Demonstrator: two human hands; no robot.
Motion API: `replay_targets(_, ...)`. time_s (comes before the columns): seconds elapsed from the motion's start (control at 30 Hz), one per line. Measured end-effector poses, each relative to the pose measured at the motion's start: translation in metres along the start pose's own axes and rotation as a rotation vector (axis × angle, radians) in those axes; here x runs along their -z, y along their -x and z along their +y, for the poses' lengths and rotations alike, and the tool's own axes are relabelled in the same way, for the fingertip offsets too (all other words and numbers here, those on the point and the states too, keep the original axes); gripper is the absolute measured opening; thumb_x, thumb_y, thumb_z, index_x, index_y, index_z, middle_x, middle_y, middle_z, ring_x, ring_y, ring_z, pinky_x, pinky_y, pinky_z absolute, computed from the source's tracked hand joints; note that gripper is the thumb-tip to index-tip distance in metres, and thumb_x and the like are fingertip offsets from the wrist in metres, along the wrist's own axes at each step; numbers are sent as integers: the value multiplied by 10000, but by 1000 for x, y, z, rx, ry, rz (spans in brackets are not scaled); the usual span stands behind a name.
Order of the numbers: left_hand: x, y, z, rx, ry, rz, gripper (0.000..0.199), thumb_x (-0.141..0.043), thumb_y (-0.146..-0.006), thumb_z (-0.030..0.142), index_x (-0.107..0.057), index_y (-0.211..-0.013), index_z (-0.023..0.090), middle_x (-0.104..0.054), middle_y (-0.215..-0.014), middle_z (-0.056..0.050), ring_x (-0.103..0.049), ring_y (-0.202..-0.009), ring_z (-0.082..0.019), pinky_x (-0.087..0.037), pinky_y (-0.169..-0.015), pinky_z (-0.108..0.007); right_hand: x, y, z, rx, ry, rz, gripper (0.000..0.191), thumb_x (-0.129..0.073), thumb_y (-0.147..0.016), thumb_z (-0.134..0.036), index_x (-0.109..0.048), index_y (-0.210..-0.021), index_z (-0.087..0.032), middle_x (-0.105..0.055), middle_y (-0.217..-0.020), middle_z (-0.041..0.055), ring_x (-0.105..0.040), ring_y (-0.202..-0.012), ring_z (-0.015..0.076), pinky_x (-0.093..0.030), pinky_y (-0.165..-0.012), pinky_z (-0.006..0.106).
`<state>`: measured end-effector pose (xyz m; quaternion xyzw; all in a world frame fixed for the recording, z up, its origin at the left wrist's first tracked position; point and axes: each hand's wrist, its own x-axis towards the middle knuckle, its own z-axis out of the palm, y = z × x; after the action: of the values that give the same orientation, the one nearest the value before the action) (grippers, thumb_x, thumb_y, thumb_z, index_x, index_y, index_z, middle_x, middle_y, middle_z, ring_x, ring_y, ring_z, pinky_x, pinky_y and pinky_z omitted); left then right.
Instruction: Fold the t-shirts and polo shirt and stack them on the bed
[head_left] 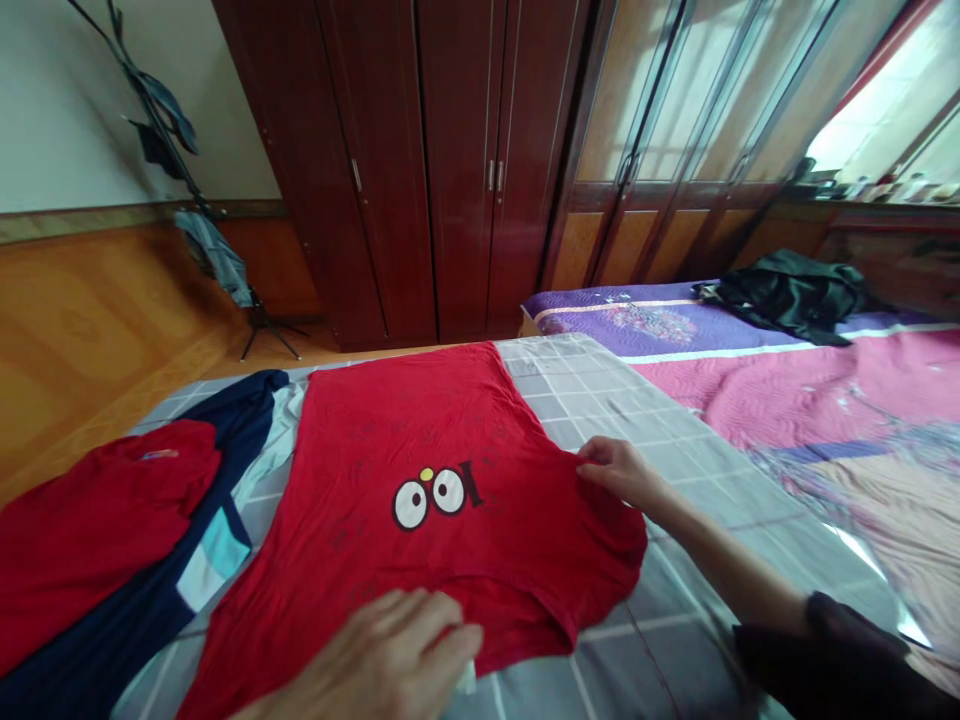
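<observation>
A red T-shirt point(360, 430) with two cartoon eyes and a yellow dot on its front lies spread on a grey checked sheet point(570, 380). Its neckline faces the near edge of the view. My right hand point(611, 468) pinches the shirt's cloth at the right side, by the sleeve. Low in the view, my left hand point(397, 650) is over the shirt's near edge beside the neckline, its fingers bent together and slightly blurred. What its fingertips hold is hidden, though a small pale bit shows under them.
Red, navy and light blue clothes point(150, 540) lie at the left. Behind stand dark red wardrobes point(465, 180) and a coat rack point(180, 170). To the right is another bed point(750, 390) with purple and pink covers and a black garment point(795, 290).
</observation>
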<state>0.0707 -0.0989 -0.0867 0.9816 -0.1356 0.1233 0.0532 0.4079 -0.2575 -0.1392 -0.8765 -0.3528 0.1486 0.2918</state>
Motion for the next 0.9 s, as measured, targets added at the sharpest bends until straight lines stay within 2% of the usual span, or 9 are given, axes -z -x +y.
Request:
replay_targets(0.1, -22, -72, 22, -156, -45, 9, 302, -448, -918, 172, -495, -1216, 158, -637, -1002, -72, -609, -828, -185, -490, -699, -307, 0, 1, 2, -40, -35, -14, 389, -573, -627, -183, -652, -1001, -113, -588, -557, -31, -519, -495, 120, -346, -449, 213)
replay_targets(0.17, -41, -100, 30, -217, -85, -52, 162, -470, -902, 140, -553, -1042, 139, -617, -887, -61, -592, -778, -185, -471, -646, -309, 0, 2, 4, -57, -45, -27, 383, -569, -613, -166, -680, -978, -127, -598, -552, -32, -515, -493, 116, -343, -449, 208)
replay_targets(0.23, -55, -113, 32, -276, -91, -73, 70, -496, -886, 128, -539, -834, 148, -571, -766, -36, -563, -700, -176, -437, -581, -298, 0, 2, 5, -65, -49, -48, 323, -560, -619, -167, -711, -904, -149, -627, -575, -22, -526, -504, 117, -357, -459, 207)
replay_targets(0.37, -63, -103, 24, -356, -31, 14, 117, -517, -887, 186, -485, -775, 171, -528, -710, -4, -509, -627, -158, -367, -495, -287, 3, 5, 4, -65, -32, -83, 321, -556, -610, -143, -734, -877, -159, -646, -602, -16, -534, -528, 117, -361, -474, 202)
replay_targets(0.47, -67, -89, 13, -317, 15, -53, 148, -575, -859, 252, -480, -773, 179, -535, -726, 5, -505, -657, -154, -366, -512, -283, 7, 5, -1, -61, -5, -128, 340, -576, -587, -114, -737, -882, -162, -642, -607, -18, -532, -540, 110, -342, -465, 190)
replay_targets(0.53, -76, -84, 9, -312, 27, -67, 181, -604, -845, 280, -477, -762, 181, -532, -720, 7, -504, -676, -154, -353, -516, -277, 10, 1, -6, -71, 12, -176, 279, -609, -626, -167, -738, -874, -165, -642, -606, -14, -535, -529, 108, -338, -450, 186)
replay_targets(0.6, -89, -83, 8, -328, 34, -10, 191, -609, -843, 288, -477, -756, 182, -519, -696, 9, -494, -661, -154, -318, -496, -276, 11, -8, -14, -91, 42, -186, 236, -611, -712, -300, -735, -858, -161, -649, -621, 2, -548, -531, 112, -343, -444, 190)
replay_targets(0.7, -108, -87, 11, -327, 60, 110, 186, -617, -833, 278, -481, -750, 183, -507, -678, 10, -478, -629, -148, -284, -476, -284, 4, -26, -28, -121, 149, -89, 337, -536, -800, -429, -727, -811, -151, -657, -655, 38, -574, -587, 133, -351, -484, 209)
replay_targets(0.9, -123, -90, 13, -335, 40, 160, 227, -604, -841, 306, -472, -702, 184, -482, -624, 13, -455, -579, -138, -229, -446, -280, -13, -47, -48, -147, 347, 73, 210, -534, -766, -267, -714, -783, -160, -688, -764, 73, -613, -726, 169, -345, -565, 227)
